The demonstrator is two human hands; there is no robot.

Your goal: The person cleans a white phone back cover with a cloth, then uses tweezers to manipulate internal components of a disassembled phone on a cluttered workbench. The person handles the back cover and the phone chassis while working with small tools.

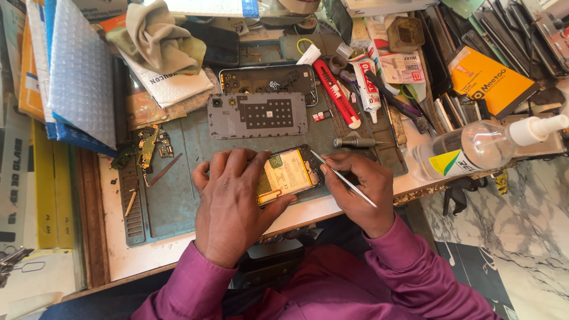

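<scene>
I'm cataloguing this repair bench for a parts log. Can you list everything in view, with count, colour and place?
Opened phone: one, yellow battery showing, on the mat under the hands.
Tweezers: one, silver, tip at the phone's right edge.
Back cover: one, grey, above the phone.
Second phone body: one, dark, behind the cover.
Work mat: one, grey-green, desk centre.
Circuit board: one, green, mat's left.
Screwdriver: one, grey, right of the cover.
Red tool: one, upper centre.
Glue tube: one, white.
Spray bottle: one, clear, lying right.
Cloth: one, beige, top left.
Bubble wrap: one sheet, left.
Left hand: holds the phone.
Right hand: holds the tweezers.
</scene>
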